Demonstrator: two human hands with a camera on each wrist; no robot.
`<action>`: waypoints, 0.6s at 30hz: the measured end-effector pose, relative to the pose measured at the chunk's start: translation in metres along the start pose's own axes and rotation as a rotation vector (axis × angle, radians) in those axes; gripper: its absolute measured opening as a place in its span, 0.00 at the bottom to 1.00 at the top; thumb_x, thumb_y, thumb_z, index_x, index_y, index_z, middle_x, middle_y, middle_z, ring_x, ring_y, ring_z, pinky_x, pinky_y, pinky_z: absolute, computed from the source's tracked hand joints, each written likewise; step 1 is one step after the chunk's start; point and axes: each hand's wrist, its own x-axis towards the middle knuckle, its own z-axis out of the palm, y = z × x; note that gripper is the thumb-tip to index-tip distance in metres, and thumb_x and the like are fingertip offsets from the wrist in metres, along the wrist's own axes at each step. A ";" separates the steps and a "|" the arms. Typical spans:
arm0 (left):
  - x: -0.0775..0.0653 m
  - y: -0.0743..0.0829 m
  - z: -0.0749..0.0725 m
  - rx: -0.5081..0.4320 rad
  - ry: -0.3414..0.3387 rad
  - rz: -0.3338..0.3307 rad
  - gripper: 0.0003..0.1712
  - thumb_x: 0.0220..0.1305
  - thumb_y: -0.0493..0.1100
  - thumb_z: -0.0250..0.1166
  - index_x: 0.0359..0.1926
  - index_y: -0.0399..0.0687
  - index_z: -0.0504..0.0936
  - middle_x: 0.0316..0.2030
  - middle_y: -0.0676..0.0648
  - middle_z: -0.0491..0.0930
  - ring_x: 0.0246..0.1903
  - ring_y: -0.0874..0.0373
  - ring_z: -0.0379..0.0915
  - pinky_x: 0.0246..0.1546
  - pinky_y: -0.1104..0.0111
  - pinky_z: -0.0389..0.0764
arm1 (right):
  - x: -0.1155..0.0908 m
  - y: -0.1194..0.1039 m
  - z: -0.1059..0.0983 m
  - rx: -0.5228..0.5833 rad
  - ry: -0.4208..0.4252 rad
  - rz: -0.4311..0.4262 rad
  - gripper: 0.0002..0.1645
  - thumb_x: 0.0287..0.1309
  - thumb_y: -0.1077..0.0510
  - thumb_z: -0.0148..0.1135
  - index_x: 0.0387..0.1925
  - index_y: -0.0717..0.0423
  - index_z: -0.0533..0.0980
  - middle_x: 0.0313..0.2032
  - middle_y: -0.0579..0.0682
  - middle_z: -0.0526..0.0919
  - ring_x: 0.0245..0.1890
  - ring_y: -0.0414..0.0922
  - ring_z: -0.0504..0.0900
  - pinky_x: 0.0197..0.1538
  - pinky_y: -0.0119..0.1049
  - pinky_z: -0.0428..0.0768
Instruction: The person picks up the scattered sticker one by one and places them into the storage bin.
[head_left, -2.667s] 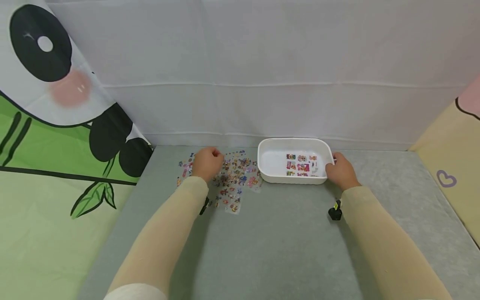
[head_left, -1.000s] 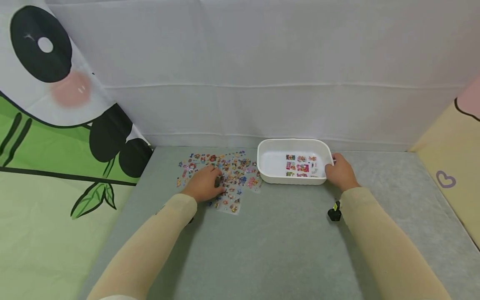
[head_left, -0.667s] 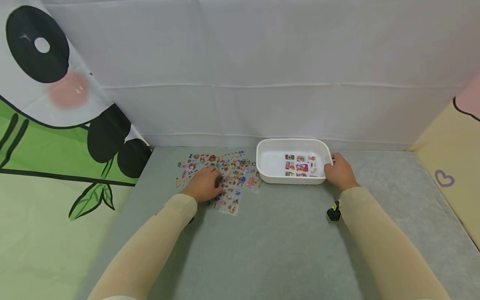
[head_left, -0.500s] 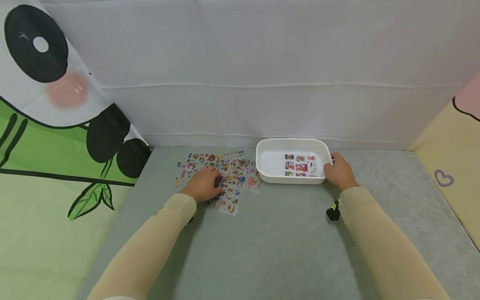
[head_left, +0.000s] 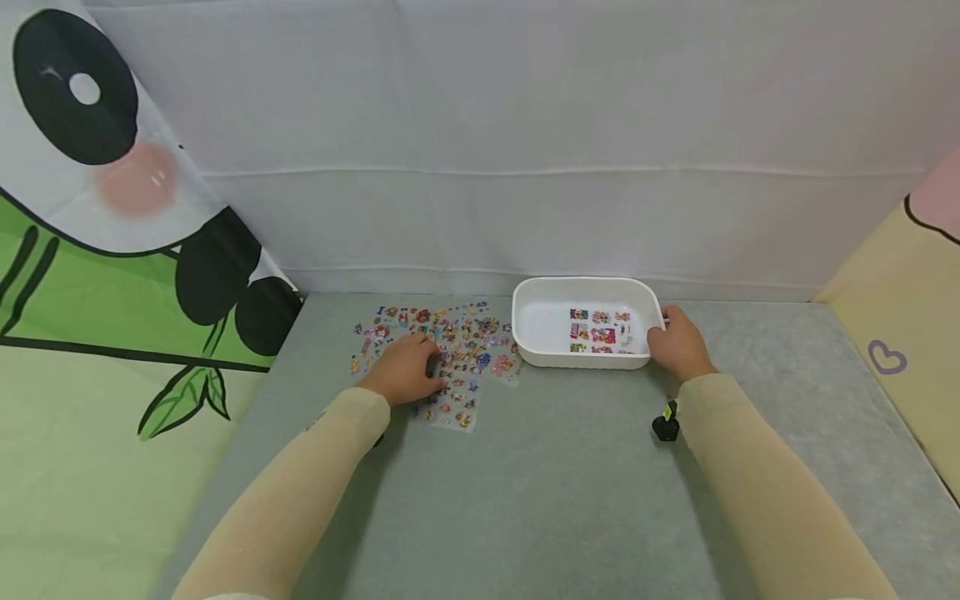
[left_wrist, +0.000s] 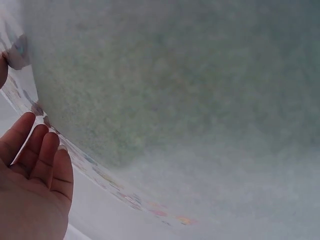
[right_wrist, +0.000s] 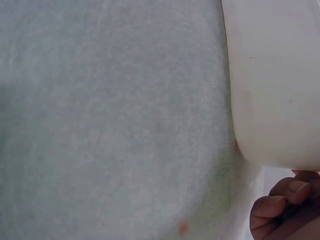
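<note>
Clear sticker sheets (head_left: 459,400) with small colourful cartoon figures lie overlapping at the table's back left. My left hand (head_left: 405,369) is over their left part, thumb and fingers spread apart. In the left wrist view the fingers (left_wrist: 42,155) stretch out nearly straight, tips right at the sheets' edge, and the thumb stands off from them. To the right is a white rectangular tray (head_left: 543,325) with stickers (head_left: 600,332) lying in its right half. My right hand (head_left: 681,343) grips the tray's right end, and curled fingers (right_wrist: 267,207) show beside its wall in the right wrist view.
The grey table (head_left: 570,483) runs back to a white cloth wall (head_left: 480,208). A green panel with a cartoon print (head_left: 90,400) stands to the left, a yellow one (head_left: 900,333) to the right. A small black device (head_left: 665,425) sits under the right wrist.
My left hand has come from the back of the sticker sheets toward the front, and its curled fingers have spread. In the last half second it shifts only slightly. The right hand and tray stay put.
</note>
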 end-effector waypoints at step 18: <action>-0.007 -0.004 -0.008 -0.074 -0.031 -0.058 0.30 0.61 0.58 0.74 0.56 0.44 0.82 0.49 0.45 0.78 0.51 0.46 0.76 0.56 0.49 0.76 | 0.001 0.002 -0.001 0.013 -0.001 -0.015 0.34 0.72 0.56 0.40 0.73 0.70 0.56 0.66 0.71 0.67 0.60 0.64 0.69 0.65 0.62 0.68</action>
